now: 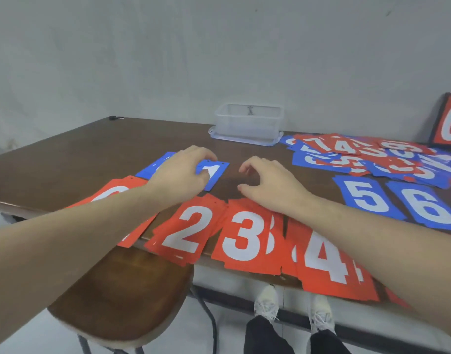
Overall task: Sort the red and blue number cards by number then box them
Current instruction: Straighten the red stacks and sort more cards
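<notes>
Red card piles lie along the near table edge: a 0 pile [112,194] under my left forearm, a 2 pile [186,229], a 3 pile [244,237] and a 4 pile [324,259]. Behind them lies a blue 1 card [215,173]; my left hand [183,175] rests on it, fingers pinching its top edge. Another blue card [152,168] lies just left of it, partly hidden. My right hand [267,182] hovers beside the 1 card, fingers curled and apart, holding nothing. Blue 5 [365,196] and blue 6 [428,205] lie to the right.
A clear plastic box [247,123] stands on its lid at the table's back. A mixed heap of red and blue cards [372,157] covers the right rear. A red 0 board [449,121] leans on the wall. A wooden chair [122,297] stands below the table edge.
</notes>
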